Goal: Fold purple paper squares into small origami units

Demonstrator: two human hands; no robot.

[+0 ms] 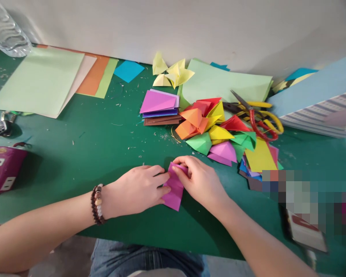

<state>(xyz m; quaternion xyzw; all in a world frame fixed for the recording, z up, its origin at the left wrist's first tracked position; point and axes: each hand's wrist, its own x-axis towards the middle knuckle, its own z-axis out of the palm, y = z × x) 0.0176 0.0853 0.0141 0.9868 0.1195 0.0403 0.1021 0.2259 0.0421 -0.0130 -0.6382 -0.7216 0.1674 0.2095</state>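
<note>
— Where is the purple paper (174, 190)?
— It lies on the green table (103, 142), between the two hands, just below the pile of folded pieces (216, 130).
— And the hands?
— The left hand (137, 188) presses its loosely bent fingers on the paper's left side, without gripping. The right hand (200, 179) pinches the upper edge between narrow fingers.

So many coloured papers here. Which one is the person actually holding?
The purple sheet, held between the left hand and right hand at the table's near edge; the other papers lie untouched farther back.
</note>
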